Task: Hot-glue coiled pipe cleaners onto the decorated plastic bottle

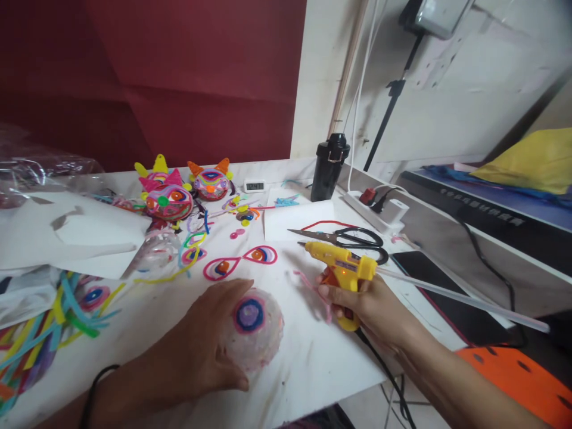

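My left hand (196,351) rests on the near side of a clear crinkled ball (257,333) that carries a pink, blue and purple coiled disc on top; the fingers curve around its left side. My right hand (370,310) grips a yellow hot glue gun (344,265), nozzle pointing left toward the table's middle, a clear glue stick (460,298) sticking out behind it. A pink pipe cleaner (313,286) lies just left of that hand. Pink teardrop coils (241,262) lie beyond the ball.
Black scissors (353,238) lie behind the glue gun on white paper (299,217). Colourful decorated balls (179,193) stand at the back, a black bottle (328,167) and power strip (379,208) to the right. Loose pipe cleaners (53,322) pile at left. A phone (429,268) lies right.
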Motion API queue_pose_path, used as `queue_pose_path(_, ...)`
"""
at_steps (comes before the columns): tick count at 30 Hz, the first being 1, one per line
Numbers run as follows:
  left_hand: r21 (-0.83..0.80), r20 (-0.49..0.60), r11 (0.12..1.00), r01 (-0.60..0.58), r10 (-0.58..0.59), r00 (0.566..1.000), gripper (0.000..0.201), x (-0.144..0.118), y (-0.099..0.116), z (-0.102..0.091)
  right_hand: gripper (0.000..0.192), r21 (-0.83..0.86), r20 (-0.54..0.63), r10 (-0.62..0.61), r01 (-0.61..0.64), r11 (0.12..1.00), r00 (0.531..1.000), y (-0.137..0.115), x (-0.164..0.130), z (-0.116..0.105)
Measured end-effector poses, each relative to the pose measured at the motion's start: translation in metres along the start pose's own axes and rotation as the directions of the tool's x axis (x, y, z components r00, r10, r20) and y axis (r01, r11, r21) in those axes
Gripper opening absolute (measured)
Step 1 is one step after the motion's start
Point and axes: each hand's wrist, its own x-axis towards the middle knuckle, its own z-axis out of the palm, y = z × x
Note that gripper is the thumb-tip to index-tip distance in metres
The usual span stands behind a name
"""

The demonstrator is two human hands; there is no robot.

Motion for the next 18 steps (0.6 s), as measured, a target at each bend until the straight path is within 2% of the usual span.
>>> queue_pose_path(4, -0.106, 0.136, 0.994, 0.015, 0.0, 0.991, 0.108, 0.007, -0.002, -0.011, 0.034, -0.046, -0.01, -0.031, 0.031, 0.998, 0.999, 0.002, 0.015, 0.002)
queue_pose_path(9, -0.108, 0.119, 0.993, 0.042, -0.029, 0.992, 0.109, 0.013, 0.001, -0.006, 0.033, -0.057, 0.0, -0.049, 0.049, 0.997, 0.999, -0.005, 0.022, 0.001)
queue_pose_path(14, -0.165, 0.082, 0.986, 0.028, -0.015, 0.996, 0.112, 0.016, -0.003, 0.001, 0.038, -0.061, 0.039, -0.013, 0.015, 0.998, 0.999, -0.016, -0.003, -0.005)
queue_pose_path(18, -0.224, -0.002, 0.975, -0.014, 0.014, 1.0, 0.108, 0.02, -0.006, 0.01, 0.044, -0.159, 0.061, 0.1, -0.089, 0.983, 0.993, -0.019, -0.034, -0.008)
